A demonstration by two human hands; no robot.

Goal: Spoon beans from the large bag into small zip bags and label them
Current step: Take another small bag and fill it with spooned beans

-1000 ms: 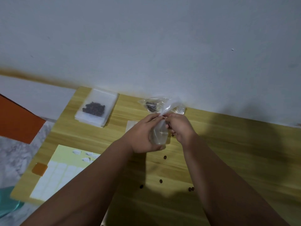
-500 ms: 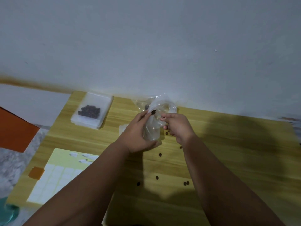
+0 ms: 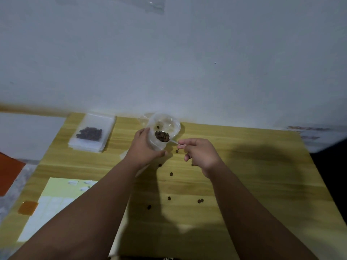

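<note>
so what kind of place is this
Probably a home workspace, not a shop: a small wooden table pushed against a plain white wall, with a sticker sheet and stray beans.

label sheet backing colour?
Pale yellow-green, white labels on it; label sheet shows in the head view.

Light wood-grain table (image 3: pixel 253 184) against a wall. On it: stack of small zip bags (image 3: pixel 92 136), top one holding beans, far left; label sheet (image 3: pixel 56 201) near left. Loose beans (image 3: pixel 170 198) scattered mid-table.
</note>
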